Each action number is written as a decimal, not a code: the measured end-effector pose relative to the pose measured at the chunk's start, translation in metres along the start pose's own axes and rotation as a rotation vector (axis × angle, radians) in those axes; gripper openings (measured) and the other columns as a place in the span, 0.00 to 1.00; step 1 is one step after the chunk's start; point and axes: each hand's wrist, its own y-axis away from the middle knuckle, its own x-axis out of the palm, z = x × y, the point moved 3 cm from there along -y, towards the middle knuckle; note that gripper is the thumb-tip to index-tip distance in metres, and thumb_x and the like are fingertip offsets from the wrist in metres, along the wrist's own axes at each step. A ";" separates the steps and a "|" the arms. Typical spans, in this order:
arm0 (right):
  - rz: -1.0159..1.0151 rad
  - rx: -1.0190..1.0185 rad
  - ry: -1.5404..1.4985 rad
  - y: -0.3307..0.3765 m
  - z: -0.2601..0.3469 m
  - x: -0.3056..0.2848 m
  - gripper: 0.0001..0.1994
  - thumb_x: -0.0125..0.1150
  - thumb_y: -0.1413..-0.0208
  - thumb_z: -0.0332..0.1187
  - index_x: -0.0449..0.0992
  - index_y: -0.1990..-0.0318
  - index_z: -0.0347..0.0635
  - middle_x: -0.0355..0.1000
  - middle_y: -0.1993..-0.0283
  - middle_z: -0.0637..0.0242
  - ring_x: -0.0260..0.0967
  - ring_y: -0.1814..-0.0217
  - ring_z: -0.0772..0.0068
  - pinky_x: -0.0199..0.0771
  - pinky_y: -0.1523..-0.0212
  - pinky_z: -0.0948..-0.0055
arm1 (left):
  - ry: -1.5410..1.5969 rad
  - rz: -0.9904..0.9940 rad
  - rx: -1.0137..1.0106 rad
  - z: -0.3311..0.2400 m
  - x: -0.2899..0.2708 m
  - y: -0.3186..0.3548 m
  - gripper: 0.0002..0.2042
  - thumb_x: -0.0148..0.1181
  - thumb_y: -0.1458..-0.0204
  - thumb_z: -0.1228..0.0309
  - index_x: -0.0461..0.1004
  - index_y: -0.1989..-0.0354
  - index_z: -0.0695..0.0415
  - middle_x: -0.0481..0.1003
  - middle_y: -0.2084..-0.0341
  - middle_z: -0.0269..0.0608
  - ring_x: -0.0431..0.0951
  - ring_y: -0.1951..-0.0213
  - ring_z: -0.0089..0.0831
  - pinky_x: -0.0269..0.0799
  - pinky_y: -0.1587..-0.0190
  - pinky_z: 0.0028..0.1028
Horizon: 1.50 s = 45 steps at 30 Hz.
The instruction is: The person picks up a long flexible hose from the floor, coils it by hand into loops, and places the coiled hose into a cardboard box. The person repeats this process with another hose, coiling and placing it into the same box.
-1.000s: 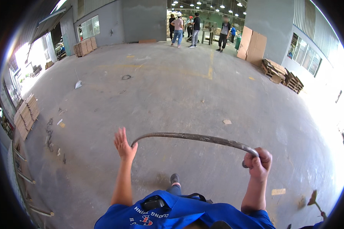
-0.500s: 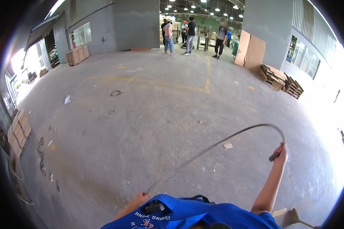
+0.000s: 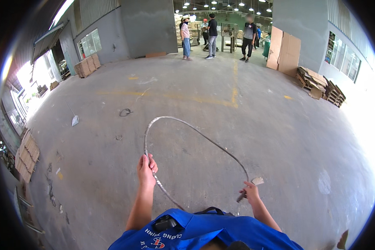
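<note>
A long grey metal cable curves in a loop out in front of me above the concrete floor. My left hand is closed around it on the left side of the loop. My right hand grips the cable's other end, low on the right. A tail of the cable runs from my left hand down toward my blue shirt.
Several people stand at the far doorway. Cardboard sheets lean on the right wall beside stacked pallets. More pallets lie at the left. A small cable ring and scraps lie on the floor.
The cable was a shallow arc held out by my right hand alone. My left hand has come up and taken hold of it, and it now bends into a tall loop.
</note>
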 end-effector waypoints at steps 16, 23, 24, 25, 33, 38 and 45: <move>0.853 -0.094 0.081 -0.320 0.280 0.255 0.33 0.52 0.47 0.22 0.42 0.36 0.42 0.67 0.67 0.62 0.69 0.68 0.74 0.70 0.64 0.74 | 0.247 0.175 -0.146 0.165 0.122 -0.282 0.03 0.45 0.42 0.71 0.65 0.61 0.49 0.66 0.73 0.35 0.68 0.67 0.29 0.69 0.57 0.35; 0.439 -0.136 0.001 -0.455 0.398 0.225 0.26 0.49 0.48 0.23 0.56 0.40 0.39 0.69 0.63 0.56 0.71 0.67 0.66 0.74 0.68 0.71 | 0.038 0.605 -0.198 0.215 0.243 -0.461 0.04 0.50 0.44 0.74 0.65 0.62 0.53 0.70 0.71 0.39 0.73 0.63 0.31 0.70 0.54 0.37; 0.532 -0.119 -0.105 -0.463 0.411 0.216 0.25 0.48 0.49 0.23 0.57 0.40 0.40 0.69 0.61 0.55 0.71 0.64 0.65 0.73 0.64 0.70 | 0.089 0.617 -0.233 0.220 0.256 -0.485 0.03 0.50 0.44 0.74 0.66 0.63 0.53 0.70 0.70 0.39 0.73 0.63 0.32 0.70 0.54 0.36; 0.600 -0.093 -0.202 -0.458 0.417 0.202 0.25 0.47 0.49 0.22 0.58 0.41 0.40 0.69 0.58 0.54 0.70 0.60 0.63 0.72 0.60 0.69 | 0.148 0.624 -0.267 0.221 0.264 -0.500 0.03 0.50 0.44 0.74 0.66 0.63 0.53 0.70 0.70 0.38 0.73 0.62 0.33 0.70 0.54 0.36; 0.254 -0.705 0.708 -0.588 0.554 0.158 0.22 0.55 0.60 0.17 0.70 0.52 0.37 0.68 0.55 0.59 0.61 0.47 0.59 0.61 0.48 0.69 | 0.386 0.715 -0.394 0.302 0.381 -0.704 0.05 0.51 0.44 0.69 0.68 0.61 0.50 0.72 0.70 0.37 0.74 0.60 0.37 0.69 0.54 0.34; -0.061 -1.238 0.839 -0.722 0.618 0.180 0.09 0.61 0.61 0.20 0.73 0.68 0.35 0.64 0.72 0.65 0.63 0.61 0.68 0.64 0.62 0.71 | 0.185 0.723 -0.280 0.345 0.443 -0.787 0.05 0.53 0.46 0.69 0.69 0.62 0.52 0.72 0.67 0.39 0.74 0.60 0.37 0.70 0.55 0.36; 0.484 -0.249 0.348 -0.917 0.631 0.299 0.17 0.44 0.39 0.43 0.65 0.74 0.40 0.61 0.83 0.72 0.59 0.83 0.82 0.60 0.81 0.79 | -0.294 0.399 -0.138 0.392 0.505 -0.910 0.11 0.60 0.50 0.66 0.70 0.64 0.60 0.72 0.71 0.33 0.71 0.67 0.19 0.69 0.64 0.21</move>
